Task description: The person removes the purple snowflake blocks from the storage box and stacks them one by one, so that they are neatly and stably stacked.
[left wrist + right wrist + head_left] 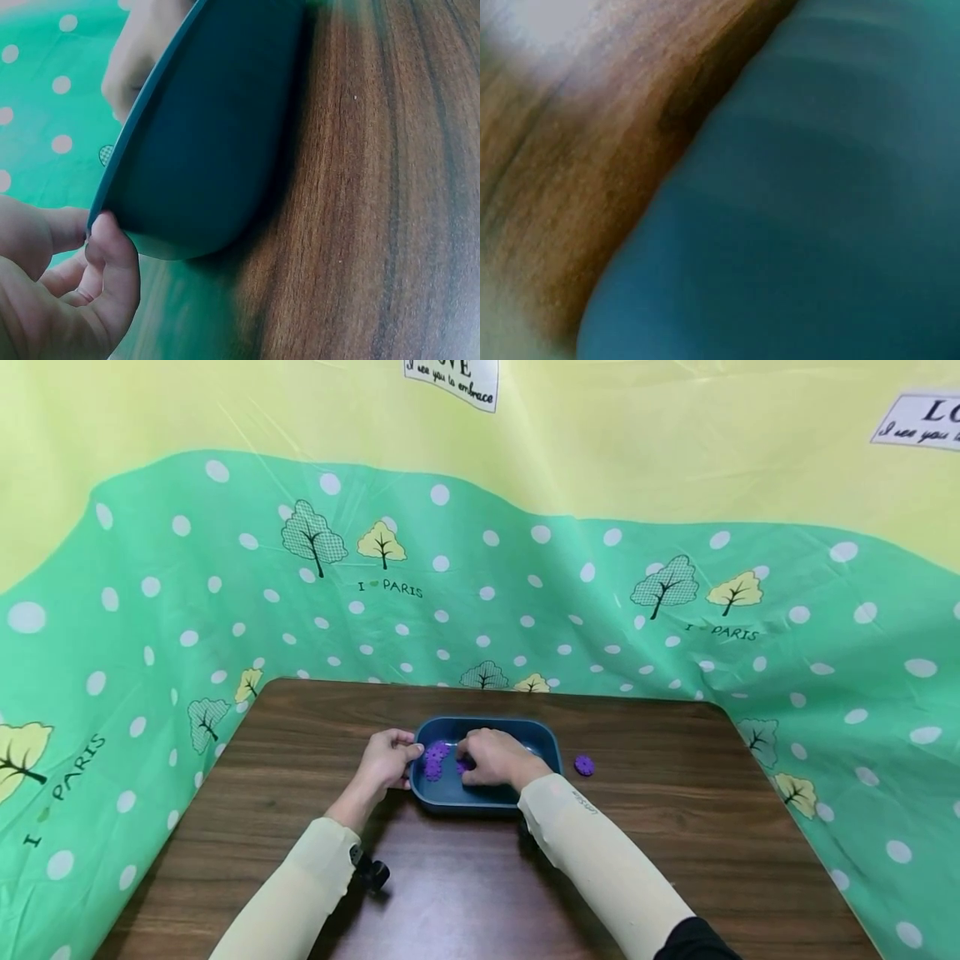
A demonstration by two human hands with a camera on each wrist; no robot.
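Observation:
A dark blue rectangular tray (480, 807) with rounded corners stands on the table. At its left end my left hand (387, 760) pinches the rim between thumb and fingers; the left wrist view shows this hand (75, 277) on the tray's edge (202, 142) from outside. My right hand (495, 758) reaches down into the tray, its bent fingers and thumb around a purple notched disc (462, 767), mostly hidden by the hand. Several more purple notched discs (434, 760) lie in the tray's left part. Only the tray's outer wall (795, 225) fills the right wrist view, without the hand.
A single purple notched disc (584, 766) lies on the brown wooden table (675, 827), right of the tray. Behind and beside the table hangs a green and yellow cloth (480, 602) with dots and trees. A black wrist camera (372, 872) sticks out from the left sleeve.

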